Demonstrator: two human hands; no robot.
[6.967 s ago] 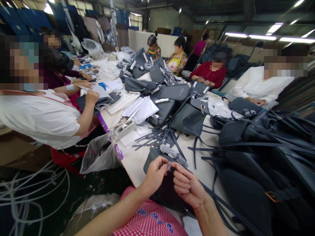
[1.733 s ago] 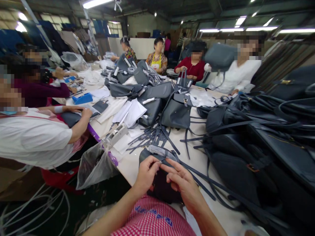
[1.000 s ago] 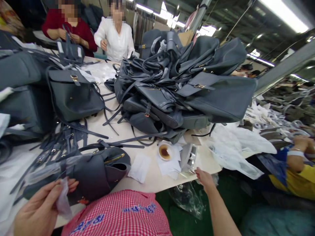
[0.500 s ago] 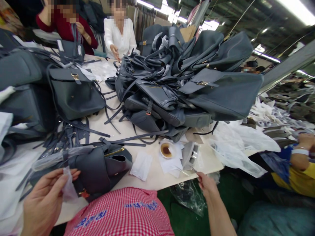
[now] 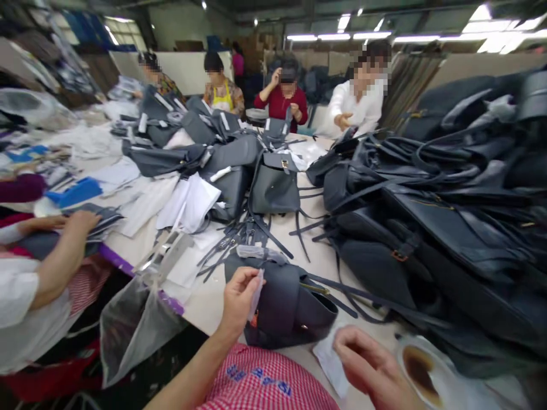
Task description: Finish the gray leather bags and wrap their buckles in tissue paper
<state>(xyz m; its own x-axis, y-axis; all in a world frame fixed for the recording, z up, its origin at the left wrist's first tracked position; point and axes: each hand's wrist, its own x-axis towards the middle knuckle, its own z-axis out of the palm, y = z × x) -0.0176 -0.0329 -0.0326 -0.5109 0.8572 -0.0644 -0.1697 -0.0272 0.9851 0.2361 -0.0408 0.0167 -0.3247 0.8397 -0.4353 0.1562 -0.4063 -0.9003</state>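
Just in front of me a dark blue-grey leather bag [image 5: 280, 310] lies on its side on the table, its gold zip and open end turned to the right. My left hand [image 5: 240, 299] is closed at its left part, pinching a thin translucent plastic strip [image 5: 256, 293] between thumb and fingers. My right hand [image 5: 374, 361] is curled low on the right, beside a folded white paper [image 5: 335, 361]. Its fingertips are pressed together, and whatever they may hold is too small or hidden to make out. A dish of brown liquid [image 5: 421, 373] stands right of this hand.
A high pile of dark bags [image 5: 410, 239] fills the right side. Behind my bag stands an upright backpack [image 5: 276, 185] with loose straps [image 5: 252, 230] before it. A clear plastic bag [image 5: 137, 324] hangs from the table edge. A co-worker's arm [image 5: 64, 256] is at left; others sit opposite.
My view has swung left, bringing more co-workers into sight. My right hand has come from the table's right edge toward the bag. My left hand keeps the plastic strip by the bag.
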